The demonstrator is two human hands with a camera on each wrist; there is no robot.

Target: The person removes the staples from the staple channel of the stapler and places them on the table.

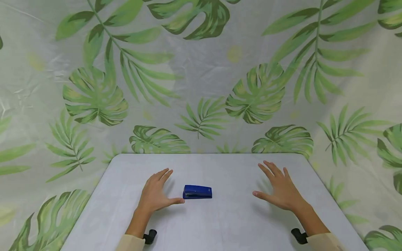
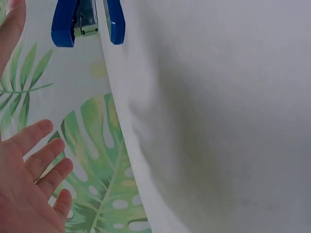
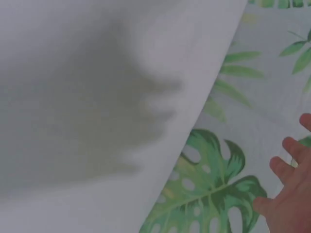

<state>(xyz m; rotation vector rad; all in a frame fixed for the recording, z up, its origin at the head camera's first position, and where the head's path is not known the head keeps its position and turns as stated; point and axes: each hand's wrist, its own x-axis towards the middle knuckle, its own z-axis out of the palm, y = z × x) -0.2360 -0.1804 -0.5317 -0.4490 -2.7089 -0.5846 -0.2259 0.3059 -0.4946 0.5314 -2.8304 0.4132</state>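
Observation:
A blue stapler [image 1: 197, 192] lies on the white table, a little left of its middle, with its mouth toward the left. My left hand [image 1: 156, 194] hovers just left of it, fingers spread and holding nothing; the thumb tip appears close to the stapler's left end, and whether they touch I cannot tell. In the left wrist view the stapler [image 2: 115, 22] shows at the top edge, near that hand [image 2: 30, 179]. Well to the right, my right hand [image 1: 279, 190] is held over the table with its fingers spread and nothing in it. The right wrist view shows this hand [image 3: 291, 194] without the stapler.
The white table [image 1: 226, 223] has rounded far corners. Behind it and along both sides hangs a cloth [image 1: 204, 76] printed with green leaves. A black wrist device [image 1: 150, 237] sits by the left sleeve, another black device [image 1: 299, 236] by the right sleeve.

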